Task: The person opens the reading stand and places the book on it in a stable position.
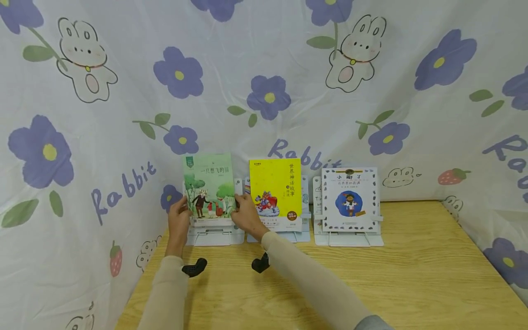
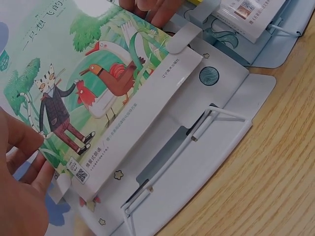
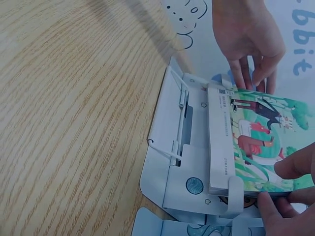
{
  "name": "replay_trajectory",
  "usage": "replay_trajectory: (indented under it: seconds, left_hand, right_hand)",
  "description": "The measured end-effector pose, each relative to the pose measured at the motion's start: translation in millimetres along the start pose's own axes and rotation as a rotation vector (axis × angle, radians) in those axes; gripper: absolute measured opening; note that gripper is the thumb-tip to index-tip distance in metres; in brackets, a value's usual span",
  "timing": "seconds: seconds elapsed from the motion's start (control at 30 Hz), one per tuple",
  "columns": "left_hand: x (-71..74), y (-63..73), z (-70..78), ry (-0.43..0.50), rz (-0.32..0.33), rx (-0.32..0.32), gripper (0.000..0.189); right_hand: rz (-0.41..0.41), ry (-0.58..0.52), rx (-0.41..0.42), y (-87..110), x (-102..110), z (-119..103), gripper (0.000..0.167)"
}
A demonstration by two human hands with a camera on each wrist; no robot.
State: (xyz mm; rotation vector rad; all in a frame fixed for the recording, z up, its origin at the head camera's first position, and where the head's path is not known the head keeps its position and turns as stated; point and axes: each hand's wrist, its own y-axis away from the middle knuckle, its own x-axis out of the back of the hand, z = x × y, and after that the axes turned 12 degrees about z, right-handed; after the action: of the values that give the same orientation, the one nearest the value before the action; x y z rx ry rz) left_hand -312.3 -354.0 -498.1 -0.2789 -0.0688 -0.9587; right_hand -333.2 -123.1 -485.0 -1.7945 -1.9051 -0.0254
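A green picture book (image 1: 211,185) with a cat and birds on its cover stands on a white metal book stand (image 1: 216,238) at the left. Its lower edge sits behind the stand's clips, as the left wrist view shows. My left hand (image 1: 178,224) holds the book's left edge, fingers reaching partly behind it. On the opposite edge my right hand (image 1: 249,214) pinches the book, with the thumb on the cover in the right wrist view. The right forearm crosses in front of the neighbouring stand.
A yellow book (image 1: 272,176) leans on a pale blue stand close to the right hand. Farther right, a white book (image 1: 330,201) rests on another stand. All stand on a wooden table (image 1: 412,275) before a rabbit-and-flower cloth (image 1: 231,50). Black wrist-camera parts (image 1: 195,267) jut out near the forearms.
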Motion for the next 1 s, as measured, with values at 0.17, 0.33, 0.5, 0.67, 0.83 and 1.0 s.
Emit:
replay_trajectory:
  seconds: [0.17,0.33,0.5,0.67,0.83,1.0]
  left_hand:
    - [-1.7,1.6,-2.1,0.004,0.011,0.009,0.061]
    - [-1.0,3.2,-2.0,-0.02,0.013,0.005,0.059]
    - [1.0,4.7,-1.8,-0.028,0.011,0.002,0.058]
    - [0.2,2.6,-3.5,-0.064,0.026,-0.013,0.058]
    - [0.8,2.3,-4.1,-0.08,0.027,-0.029,0.058]
    - [1.9,3.2,-3.4,-0.078,0.014,-0.023,0.057]
  right_hand:
    - [0.006,0.018,-0.012,1.3,-1.2,-0.2,0.065]
    - [-0.002,0.058,-0.028,2.1,-3.4,0.3,0.067]
    - [-0.014,0.089,-0.036,3.9,-4.5,1.7,0.068]
    - [-0.009,0.078,-0.047,5.7,-5.9,3.0,0.066]
    - [-0.009,0.07,-0.044,7.1,-8.1,5.3,0.063]
    - [-0.004,0.062,-0.047,8.2,-9.8,5.1,0.06]
